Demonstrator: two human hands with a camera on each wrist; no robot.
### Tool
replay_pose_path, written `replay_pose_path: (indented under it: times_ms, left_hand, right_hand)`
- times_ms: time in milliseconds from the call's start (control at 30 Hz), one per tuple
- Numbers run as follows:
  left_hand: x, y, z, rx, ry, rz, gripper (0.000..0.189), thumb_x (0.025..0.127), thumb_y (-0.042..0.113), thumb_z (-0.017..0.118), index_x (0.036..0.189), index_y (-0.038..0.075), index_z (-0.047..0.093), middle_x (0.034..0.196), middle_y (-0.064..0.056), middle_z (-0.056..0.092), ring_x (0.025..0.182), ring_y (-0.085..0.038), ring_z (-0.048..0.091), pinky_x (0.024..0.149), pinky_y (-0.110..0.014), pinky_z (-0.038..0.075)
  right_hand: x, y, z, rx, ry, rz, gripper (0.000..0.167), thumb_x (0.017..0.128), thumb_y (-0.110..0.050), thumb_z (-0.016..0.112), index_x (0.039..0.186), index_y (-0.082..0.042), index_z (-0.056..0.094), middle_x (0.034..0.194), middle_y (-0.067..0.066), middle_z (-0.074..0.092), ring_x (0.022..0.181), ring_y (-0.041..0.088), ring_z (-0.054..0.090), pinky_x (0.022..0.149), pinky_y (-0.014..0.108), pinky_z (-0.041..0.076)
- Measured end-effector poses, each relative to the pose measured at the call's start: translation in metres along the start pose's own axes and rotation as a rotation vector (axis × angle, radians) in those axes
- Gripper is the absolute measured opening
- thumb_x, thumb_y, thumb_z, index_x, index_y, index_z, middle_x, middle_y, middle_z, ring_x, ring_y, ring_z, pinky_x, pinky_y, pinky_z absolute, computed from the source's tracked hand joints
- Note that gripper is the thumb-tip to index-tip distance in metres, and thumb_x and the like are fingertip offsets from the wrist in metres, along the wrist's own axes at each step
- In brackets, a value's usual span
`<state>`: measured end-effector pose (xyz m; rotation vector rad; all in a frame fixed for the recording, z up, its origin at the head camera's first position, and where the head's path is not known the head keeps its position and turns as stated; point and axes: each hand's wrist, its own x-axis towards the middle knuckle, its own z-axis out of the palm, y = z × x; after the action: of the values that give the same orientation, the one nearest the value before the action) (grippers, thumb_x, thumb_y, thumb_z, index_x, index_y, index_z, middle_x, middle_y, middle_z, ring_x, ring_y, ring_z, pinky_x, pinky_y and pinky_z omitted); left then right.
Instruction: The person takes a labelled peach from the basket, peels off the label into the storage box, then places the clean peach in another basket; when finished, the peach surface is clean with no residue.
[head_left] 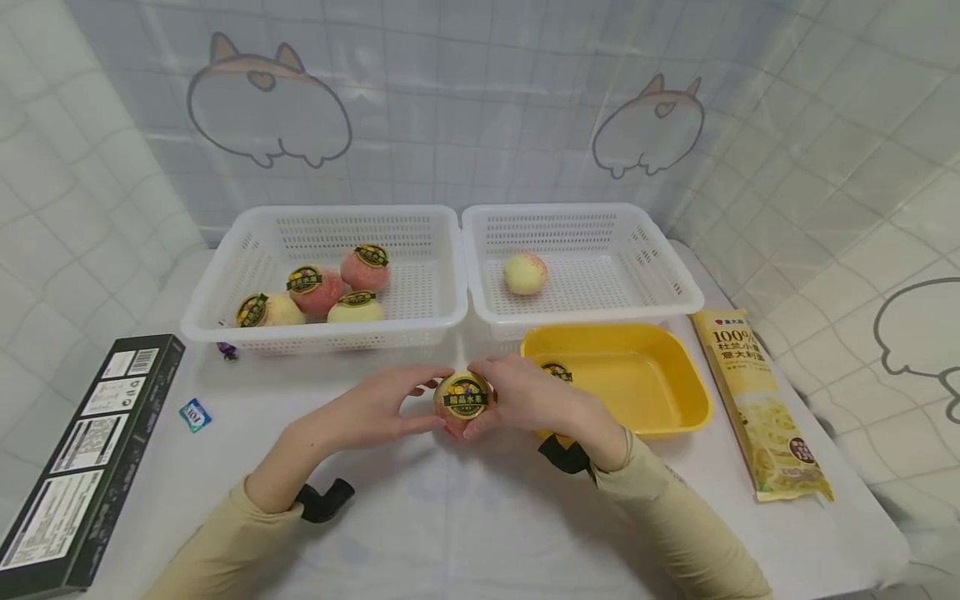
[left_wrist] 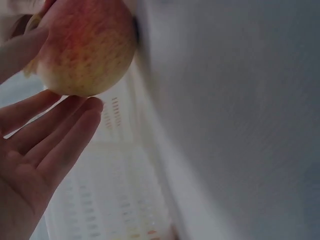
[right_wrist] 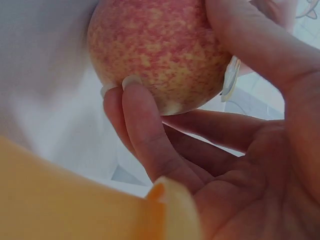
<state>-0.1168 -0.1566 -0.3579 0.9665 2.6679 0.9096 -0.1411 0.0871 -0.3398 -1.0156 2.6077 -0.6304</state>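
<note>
A red-and-yellow peach (head_left: 459, 423) with a black-and-gold label on top is held between both hands low over the white tablecloth. My left hand (head_left: 375, 407) grips its left side, thumb and fingertips at the skin; in the left wrist view the fingers (left_wrist: 65, 132) reach beneath its pale end. My right hand (head_left: 534, 398) holds the other side, its curled fingers (right_wrist: 147, 130) and thumb around the peach (right_wrist: 160, 50). Just right of that hand stands a yellow tub (head_left: 675, 392). A black-and-gold label (head_left: 557, 372) shows inside it, partly hidden by the hand.
At the back left, a white basket (head_left: 420, 321) holds several labelled peaches (head_left: 317, 290). The right basket (head_left: 585, 315) holds one pale, unlabelled peach (head_left: 526, 274). A yellow pasta bag (head_left: 761, 404) lies far right, a long black box (head_left: 93, 458) far left, near a small blue-green packet (head_left: 195, 414).
</note>
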Motion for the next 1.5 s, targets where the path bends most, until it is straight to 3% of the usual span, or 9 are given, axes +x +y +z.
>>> replay_pose_path:
  times_ms: [200,367,500,700,867,1200,1333,1500]
  left_hand:
    - [0.004,-0.001,0.007,0.018,0.028,0.004,0.056,0.089,0.031,0.076,0.138,0.01,0.057,0.13,-0.002,0.065,0.109,-0.022,0.066,0.093,-0.039,0.055]
    - [0.004,0.0,0.006,0.018,0.026,-0.011,0.057,0.088,0.036,0.077,0.136,0.012,0.059,0.127,0.001,0.066,0.109,-0.023,0.066,0.094,-0.041,0.054]
    - [0.005,0.002,0.007,0.027,0.026,-0.015,0.057,0.087,0.036,0.078,0.136,0.014,0.058,0.125,0.003,0.067,0.11,-0.023,0.066,0.094,-0.042,0.054]
    - [0.007,0.005,0.012,0.018,0.034,-0.071,0.063,0.087,0.045,0.076,0.137,0.013,0.056,0.127,0.001,0.066,0.114,-0.022,0.064,0.096,-0.043,0.053]
    - [0.009,0.006,0.018,0.003,0.051,-0.14,0.068,0.084,0.054,0.074,0.136,0.013,0.055,0.124,0.0,0.067,0.114,-0.023,0.063,0.094,-0.044,0.054]
    - [0.012,0.006,0.024,-0.007,0.068,-0.133,0.067,0.085,0.055,0.073,0.135,0.015,0.052,0.117,0.002,0.067,0.108,-0.017,0.064,0.09,-0.04,0.054]
    - [0.012,0.005,0.024,-0.017,0.056,-0.146,0.067,0.086,0.056,0.072,0.136,0.016,0.05,0.121,0.001,0.065,0.11,-0.021,0.064,0.09,-0.042,0.055]
    - [0.011,0.004,0.022,-0.025,0.05,-0.141,0.066,0.088,0.053,0.071,0.136,0.014,0.05,0.129,-0.003,0.063,0.115,-0.026,0.064,0.095,-0.045,0.054]
  right_hand:
    - [-0.001,0.001,-0.006,0.048,-0.052,-0.01,0.044,0.068,-0.034,0.093,0.1,-0.019,0.065,0.086,-0.008,0.062,0.075,0.012,0.058,0.068,0.024,0.051]
    - [-0.005,-0.001,-0.013,0.12,-0.079,-0.026,0.036,0.077,-0.025,0.088,0.105,-0.019,0.068,0.099,-0.008,0.067,0.092,0.015,0.065,0.081,0.029,0.057]
    - [-0.01,-0.007,-0.017,0.065,-0.025,-0.017,0.033,0.085,-0.017,0.08,0.115,-0.011,0.07,0.107,0.002,0.067,0.095,0.022,0.066,0.083,0.029,0.055]
    - [-0.008,-0.01,-0.015,-0.001,0.099,0.015,0.021,0.089,-0.017,0.076,0.107,-0.005,0.073,0.085,0.0,0.063,0.079,0.016,0.056,0.072,0.024,0.048]
    - [-0.005,-0.01,-0.013,0.031,0.136,0.059,0.018,0.091,-0.016,0.074,0.106,-0.005,0.074,0.085,-0.002,0.065,0.075,0.012,0.056,0.07,0.024,0.049]
    - [-0.001,-0.009,-0.012,0.137,0.176,0.137,0.016,0.091,-0.018,0.074,0.103,-0.007,0.074,0.083,-0.003,0.068,0.073,0.01,0.059,0.068,0.023,0.052]
    - [-0.001,-0.009,-0.012,0.146,0.192,0.121,0.009,0.09,-0.016,0.075,0.095,-0.009,0.076,0.082,-0.004,0.069,0.072,0.01,0.059,0.067,0.022,0.051]
    - [-0.004,-0.009,-0.017,0.116,0.241,0.046,0.005,0.091,-0.017,0.074,0.089,-0.013,0.073,0.082,-0.005,0.066,0.075,0.009,0.059,0.069,0.023,0.051]
